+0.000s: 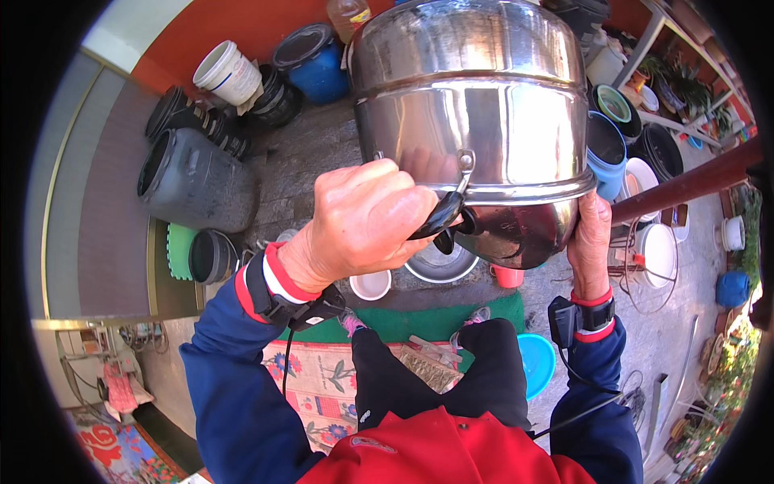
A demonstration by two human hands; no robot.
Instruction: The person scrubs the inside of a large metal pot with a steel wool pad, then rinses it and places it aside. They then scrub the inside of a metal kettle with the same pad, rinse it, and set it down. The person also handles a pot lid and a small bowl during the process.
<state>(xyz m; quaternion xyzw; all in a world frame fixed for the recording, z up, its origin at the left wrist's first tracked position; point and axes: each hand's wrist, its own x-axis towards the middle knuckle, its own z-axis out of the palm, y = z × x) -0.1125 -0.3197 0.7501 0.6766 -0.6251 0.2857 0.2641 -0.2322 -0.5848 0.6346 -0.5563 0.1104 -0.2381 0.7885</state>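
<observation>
A large stainless steel pot [478, 121] is held up in front of me, its metal rim band facing toward me. My left hand [369, 218] is closed around the black side handle [440, 215], which is riveted to the wall near that band. My right hand [588, 242] supports the pot's lower right side, at the edge below the rim; its fingers are partly hidden behind the pot. Beneath the rim shows a dark, glossy rounded part [520, 233]; whether it is a lid or a base I cannot tell. A metal basin [444, 266] lies on the floor below, partly covered by the pot.
A white bowl [370, 285], a red plastic cup [507, 276] and a turquoise basin [537, 366] are near my feet. Green matting [393, 323] crosses the floor. Several buckets, including a blue one [314, 69], line the wall. A brown pole [683, 187] slants in from the right.
</observation>
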